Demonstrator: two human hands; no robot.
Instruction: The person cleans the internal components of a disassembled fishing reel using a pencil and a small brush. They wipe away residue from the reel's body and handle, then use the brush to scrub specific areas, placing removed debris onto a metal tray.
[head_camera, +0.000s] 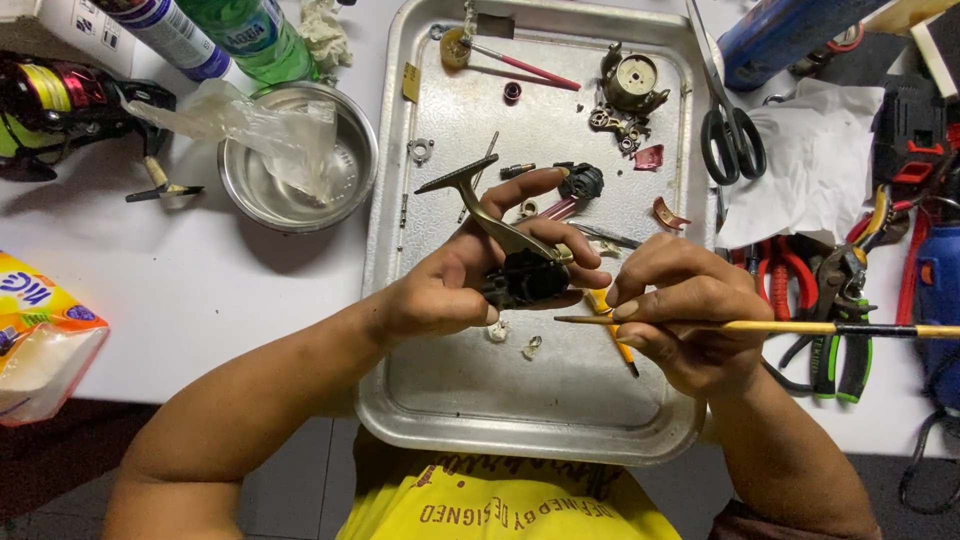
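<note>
Your left hand (450, 285) gripped the bronze metal reel body (520, 270); at three o'clock, your right hand (685, 315) pinched the thin yellow wooden brush (780, 327); short, steady strokes suited best.

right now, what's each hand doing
Left hand: closed on the dark reel body.
Right hand: closed on a thin yellow brush.

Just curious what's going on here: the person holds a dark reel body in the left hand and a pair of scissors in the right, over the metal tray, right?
Not quite. The right hand holds a thin yellow-handled brush, not scissors; the scissors lie at the metal tray's right edge. The left hand does hold the reel body over the tray, as the head view shows.
</note>
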